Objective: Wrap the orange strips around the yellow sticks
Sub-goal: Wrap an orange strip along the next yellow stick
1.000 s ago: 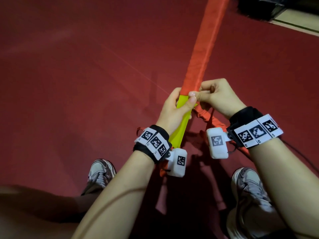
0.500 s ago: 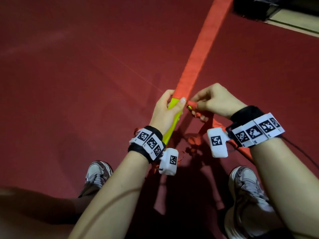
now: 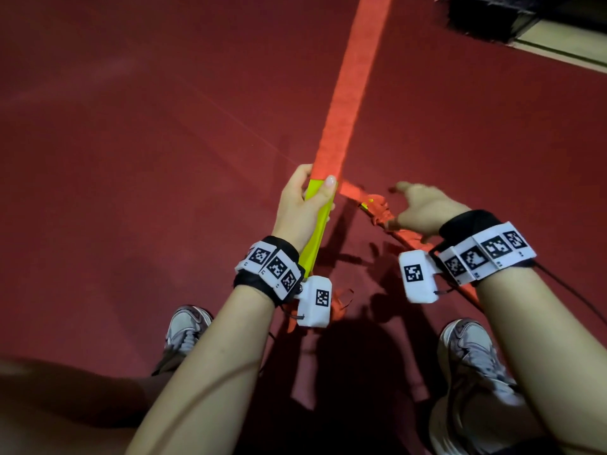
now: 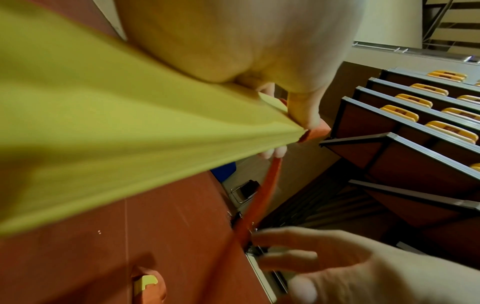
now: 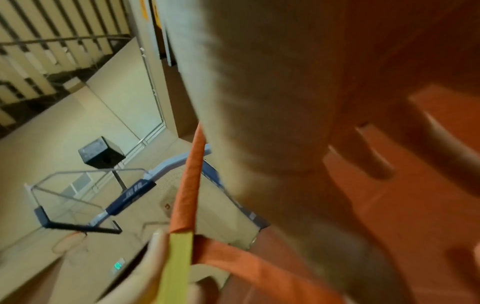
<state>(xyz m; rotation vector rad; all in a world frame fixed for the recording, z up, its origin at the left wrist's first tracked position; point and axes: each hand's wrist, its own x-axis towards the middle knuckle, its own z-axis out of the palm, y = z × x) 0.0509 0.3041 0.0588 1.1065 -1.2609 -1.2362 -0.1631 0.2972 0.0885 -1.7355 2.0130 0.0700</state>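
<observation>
The yellow stick (image 3: pixel 317 231) is a long flat slat, smooth and stiff, and it looks light enough to hold out in one hand. Most of its far length is already covered in orange strip (image 3: pixel 349 83), wound snugly into a matte, slightly crinkled skin like crepe paper or thin cloth tape. The left hand (image 3: pixel 300 208) grips the stick just below the edge of the wrapping, thumb pressed on the last turn to stop it slipping. From that edge the loose tail (image 3: pixel 353 191) of the strip runs off to the right, soft and limp, bunching into folds near the red floor (image 3: pixel 131 159). The right hand (image 3: pixel 423 210) is spread, fingers loosely extended and blurred; whether it touches the tail I cannot tell, though nothing looks pinched. The strip probably tears or stretches if yanked, so it is best taken close to the stick, flat between thumb and fingers, and kept under gentle tension. The bare yellow surface looks slick, so each turn likely needs overlap to grip. A second wrapped stick (image 3: pixel 410 239) seems to lie on the floor under the right hand
</observation>
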